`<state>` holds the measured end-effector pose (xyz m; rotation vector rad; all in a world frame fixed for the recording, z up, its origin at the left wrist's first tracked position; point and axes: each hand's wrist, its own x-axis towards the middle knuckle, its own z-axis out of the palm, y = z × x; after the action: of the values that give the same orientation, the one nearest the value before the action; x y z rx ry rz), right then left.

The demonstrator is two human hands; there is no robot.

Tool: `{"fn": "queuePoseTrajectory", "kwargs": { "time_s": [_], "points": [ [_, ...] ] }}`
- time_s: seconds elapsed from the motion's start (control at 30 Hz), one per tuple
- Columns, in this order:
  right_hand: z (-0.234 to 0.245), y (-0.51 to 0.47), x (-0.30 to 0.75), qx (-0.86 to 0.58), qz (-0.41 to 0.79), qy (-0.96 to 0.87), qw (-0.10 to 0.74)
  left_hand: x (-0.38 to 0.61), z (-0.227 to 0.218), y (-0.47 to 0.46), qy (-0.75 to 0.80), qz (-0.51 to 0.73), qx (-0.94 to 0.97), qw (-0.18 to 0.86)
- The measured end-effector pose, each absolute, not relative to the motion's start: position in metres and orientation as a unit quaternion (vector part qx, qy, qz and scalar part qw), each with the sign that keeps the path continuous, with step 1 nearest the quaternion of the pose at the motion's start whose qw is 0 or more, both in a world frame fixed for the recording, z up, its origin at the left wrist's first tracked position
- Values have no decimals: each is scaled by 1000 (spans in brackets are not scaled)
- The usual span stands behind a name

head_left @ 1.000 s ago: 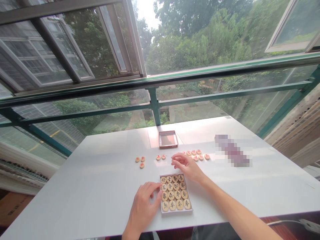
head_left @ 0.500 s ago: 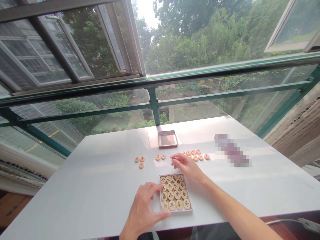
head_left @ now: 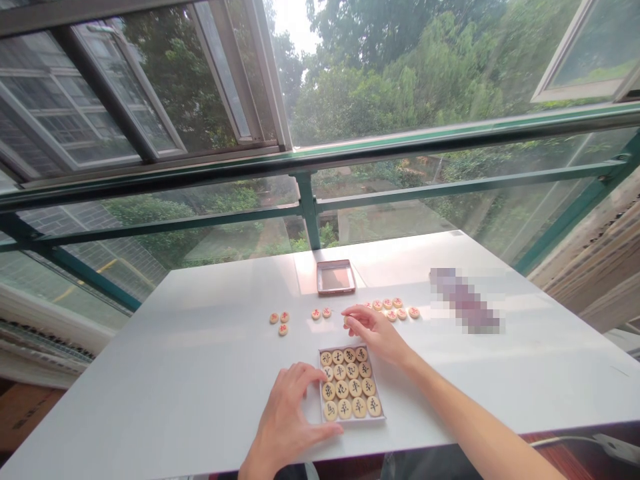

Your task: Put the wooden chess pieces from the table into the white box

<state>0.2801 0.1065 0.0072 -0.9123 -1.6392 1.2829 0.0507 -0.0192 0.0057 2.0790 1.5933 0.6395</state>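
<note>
A shallow square box (head_left: 353, 419) holds rows of wooden Chinese chess pieces with black characters. My left hand (head_left: 285, 413) is at its near left corner, fingertips touching the left edge and thumb stretched along the front edge, fingers wide apart. Beyond the box, my right hand (head_left: 373, 330) hovers low over the table, thumb and fingertips pinched on a small pale Chinese chess piece (head_left: 345, 321), mostly covered by the fingers. Several red-character pieces (head_left: 401, 313) lie right of that hand, some partly hidden behind it. Left of it lies a red-character pair (head_left: 327, 313).
Three more red-character pieces (head_left: 283, 329) lie farther left on the white table (head_left: 175, 373). A brown-rimmed box lid (head_left: 336, 291) stands near the far edge. A blurred-out object (head_left: 465, 300) is at the right. A green railing (head_left: 307, 207) and windows border the table's far side.
Hardly anything differs: both hands keep their places and finger positions, and the view has shifted very slightly.
</note>
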Motion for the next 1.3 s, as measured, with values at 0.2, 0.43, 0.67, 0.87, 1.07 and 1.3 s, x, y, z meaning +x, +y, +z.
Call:
{"fn": "queuePoseTrajectory", "kwargs": {
  "time_s": [0.2, 0.43, 0.67, 0.87, 1.07, 1.3],
  "points": [
    [7, 106, 278, -357, 515, -651, 428, 52, 4, -19, 577, 240, 752, 207],
    [3, 106, 279, -356, 493, -669, 428, 52, 4, -19, 578, 247, 751, 199],
    [8, 97, 272, -314, 498, -684, 430, 55, 8, -19, 581, 259, 748, 188],
    [11, 89, 267, -283, 438, -761, 386, 56, 10, -19, 589, 257, 744, 185],
    [12, 86, 262, -289, 340, -816, 367, 56, 11, -19, 589, 253, 745, 187],
    [7, 86, 252, -302, 274, -840, 357, 57, 11, -18, 586, 257, 746, 186]
  ]
}}
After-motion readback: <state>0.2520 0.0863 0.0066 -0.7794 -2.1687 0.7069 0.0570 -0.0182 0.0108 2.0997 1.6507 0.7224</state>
